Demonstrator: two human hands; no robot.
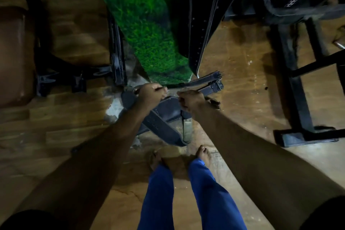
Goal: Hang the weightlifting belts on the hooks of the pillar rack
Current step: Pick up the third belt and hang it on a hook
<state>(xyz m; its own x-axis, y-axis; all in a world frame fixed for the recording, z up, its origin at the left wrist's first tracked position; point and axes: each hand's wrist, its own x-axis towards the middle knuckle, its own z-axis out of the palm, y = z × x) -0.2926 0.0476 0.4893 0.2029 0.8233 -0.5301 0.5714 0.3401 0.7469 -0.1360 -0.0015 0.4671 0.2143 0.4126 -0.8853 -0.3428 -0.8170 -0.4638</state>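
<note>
I look down at the foot of a pillar [147, 30] covered in green artificial grass. Two black belts [203, 30] hang against its right side. A dark weightlifting belt [164, 123] lies in a heap on the floor at the pillar's base. My left hand [152, 92] is closed on the belt's left end near a metal ring. My right hand [190, 101] is closed on a strap whose buckle end [217, 85] sticks out to the right. The hooks are hidden in the dark above.
A black metal bench frame [298, 80] stands on the wooden floor at the right. Another black frame [78, 74] and a brown padded seat [13, 52] are at the left. My bare feet [179, 158] stand just behind the belt.
</note>
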